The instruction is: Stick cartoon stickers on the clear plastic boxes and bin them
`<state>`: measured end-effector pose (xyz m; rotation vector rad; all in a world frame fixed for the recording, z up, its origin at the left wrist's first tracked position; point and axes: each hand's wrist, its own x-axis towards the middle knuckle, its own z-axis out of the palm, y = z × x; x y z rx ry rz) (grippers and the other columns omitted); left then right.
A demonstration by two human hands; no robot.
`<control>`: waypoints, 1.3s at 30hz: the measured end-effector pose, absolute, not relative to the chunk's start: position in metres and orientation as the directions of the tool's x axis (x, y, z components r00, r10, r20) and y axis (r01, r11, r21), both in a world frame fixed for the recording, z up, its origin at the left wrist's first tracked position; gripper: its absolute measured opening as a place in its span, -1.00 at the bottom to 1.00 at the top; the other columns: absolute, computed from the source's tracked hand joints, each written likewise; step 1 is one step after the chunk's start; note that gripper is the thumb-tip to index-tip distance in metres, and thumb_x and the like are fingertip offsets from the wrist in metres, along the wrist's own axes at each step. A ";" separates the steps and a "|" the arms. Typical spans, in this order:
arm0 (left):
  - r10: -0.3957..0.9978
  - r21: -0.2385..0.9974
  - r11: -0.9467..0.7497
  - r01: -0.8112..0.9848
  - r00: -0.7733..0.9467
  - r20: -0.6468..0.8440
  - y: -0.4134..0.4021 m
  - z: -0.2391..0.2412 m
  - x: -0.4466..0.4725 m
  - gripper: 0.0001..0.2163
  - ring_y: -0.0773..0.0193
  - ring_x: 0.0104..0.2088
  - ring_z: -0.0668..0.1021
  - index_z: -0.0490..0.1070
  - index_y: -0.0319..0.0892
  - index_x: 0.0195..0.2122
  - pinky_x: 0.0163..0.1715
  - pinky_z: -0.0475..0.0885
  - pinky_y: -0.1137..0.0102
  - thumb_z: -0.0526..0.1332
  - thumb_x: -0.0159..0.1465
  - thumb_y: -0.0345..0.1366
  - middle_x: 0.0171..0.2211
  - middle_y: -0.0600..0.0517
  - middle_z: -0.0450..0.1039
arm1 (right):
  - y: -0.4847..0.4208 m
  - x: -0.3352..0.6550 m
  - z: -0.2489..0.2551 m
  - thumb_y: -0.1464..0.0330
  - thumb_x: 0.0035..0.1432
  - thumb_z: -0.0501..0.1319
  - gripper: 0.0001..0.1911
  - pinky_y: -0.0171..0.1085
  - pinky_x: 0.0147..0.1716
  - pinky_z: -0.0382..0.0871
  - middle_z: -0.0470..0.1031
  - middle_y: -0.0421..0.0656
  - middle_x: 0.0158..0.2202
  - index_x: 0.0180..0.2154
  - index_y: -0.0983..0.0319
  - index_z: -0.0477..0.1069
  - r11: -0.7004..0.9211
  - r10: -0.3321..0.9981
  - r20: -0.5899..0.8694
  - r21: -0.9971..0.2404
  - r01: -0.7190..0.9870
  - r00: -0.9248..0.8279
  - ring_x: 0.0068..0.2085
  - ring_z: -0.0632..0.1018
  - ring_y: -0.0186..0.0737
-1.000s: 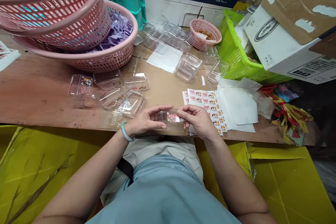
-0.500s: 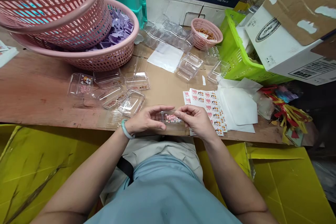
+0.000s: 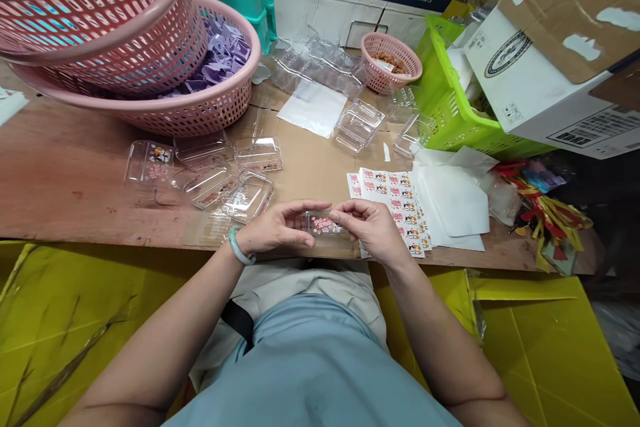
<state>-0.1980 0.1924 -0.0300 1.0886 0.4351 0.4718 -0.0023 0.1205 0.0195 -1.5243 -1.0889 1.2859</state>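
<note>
In front of my body, a small clear plastic box sits between my two hands. My left hand grips its left end, thumb below and fingers above. A sticker with pink characters and small flowers lies on the face of the box. My right hand pinches at the sticker's right part, and its fingers cover that part. Whether the sticker is fully flat there I cannot tell. Close to the right hand is a stack of sticker sheets printed with cats and pink lettering.
Several clear boxes with stickers lie on the left. Behind are unlabelled clear boxes, a white paper and a small pink basket. A large pink basket holds purple pieces. White backing papers and a green basket stand right.
The view has shifted very slightly. Both hands keep almost the same pose on the box and sticker; nothing has been let go.
</note>
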 end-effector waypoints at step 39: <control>0.813 0.985 0.150 -0.090 0.579 -0.071 0.154 -0.021 -0.188 -0.60 0.05 0.04 0.53 0.41 -0.22 0.07 0.03 0.46 0.23 0.28 0.23 -0.19 0.12 -0.18 0.44 | 0.090 -0.027 -0.020 0.03 0.22 0.14 -0.52 -0.14 0.10 0.34 0.47 -0.01 0.06 0.04 0.20 0.40 -0.198 0.938 -0.124 -0.958 0.206 0.324 0.08 0.48 -0.09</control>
